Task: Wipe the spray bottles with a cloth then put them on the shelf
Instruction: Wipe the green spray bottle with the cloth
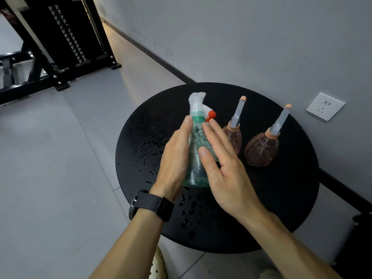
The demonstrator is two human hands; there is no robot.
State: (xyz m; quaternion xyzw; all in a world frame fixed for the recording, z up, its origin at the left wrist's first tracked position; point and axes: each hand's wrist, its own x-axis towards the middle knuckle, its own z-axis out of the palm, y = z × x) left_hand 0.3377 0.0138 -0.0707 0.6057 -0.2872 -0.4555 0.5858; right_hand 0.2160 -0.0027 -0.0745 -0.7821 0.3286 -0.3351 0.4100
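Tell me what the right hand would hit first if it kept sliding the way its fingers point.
Probably the orange trigger on the green spray bottle; the right hand points up-left along it. Depth is unclear.

Head cam, single view, looks fwd & steeply down, close over round black table.

Translucent green plastic on the spray bottle, wet-looking, with a white plastic head and a red trigger; fuzzy, nubby teal cloth pressed against it; clear brownish ribbed plastic on the two round bottles, with matt grey nozzles and peach caps; matt black tabletop, finely textured, beaded with glossy water drops; smooth matt strap on the black watch; smooth grey floor tiles; black painted metal on the shelf frame.
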